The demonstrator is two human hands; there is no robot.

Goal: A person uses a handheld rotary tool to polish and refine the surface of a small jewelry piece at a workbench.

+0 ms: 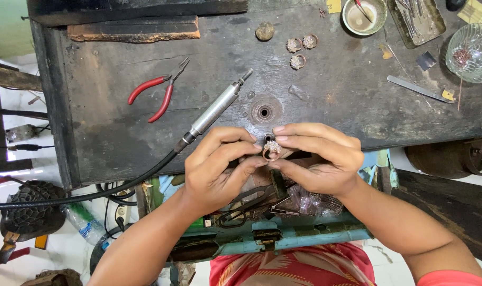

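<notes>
Both hands meet at the near edge of a dark, worn workbench (119, 132). Between the fingertips sits a small copper-coloured ring (271, 150) with a pale clustered top. My left hand (217, 169) pinches it from the left with thumb and forefinger. My right hand (317, 159) grips it from the right, fingers curled over it. A silver rotary handpiece (214, 109) with a black cable lies on the bench just beyond my left hand.
Red-handled pliers (159, 92) lie at the left. Three similar rings (300, 48) and a lump (265, 31) sit at the far middle. A bowl (364, 16), metal tray (416, 21), glass dish (471, 53) and flat file (418, 89) stand at the far right. An open drawer (267, 212) holds tools below the hands.
</notes>
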